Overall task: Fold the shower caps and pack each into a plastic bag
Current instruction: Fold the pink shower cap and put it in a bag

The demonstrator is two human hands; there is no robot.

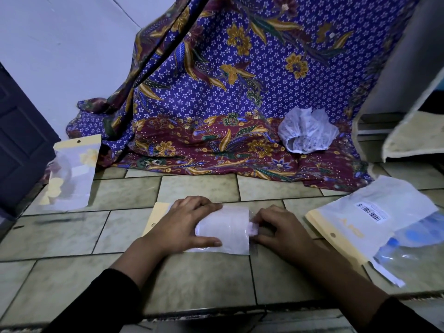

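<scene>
The person's left hand [185, 224] is pressing flat, fingers straight, on the plastic bag [228, 228], pinning it to the tiled floor [192, 280] so it isn't sliding, while the right hand [281, 234] is pinching the folded shower cap [253, 228] at the bag's mouth, prob. feeding it inside

Left hand [185, 223] flat, right hand [278, 230] curled.
</scene>
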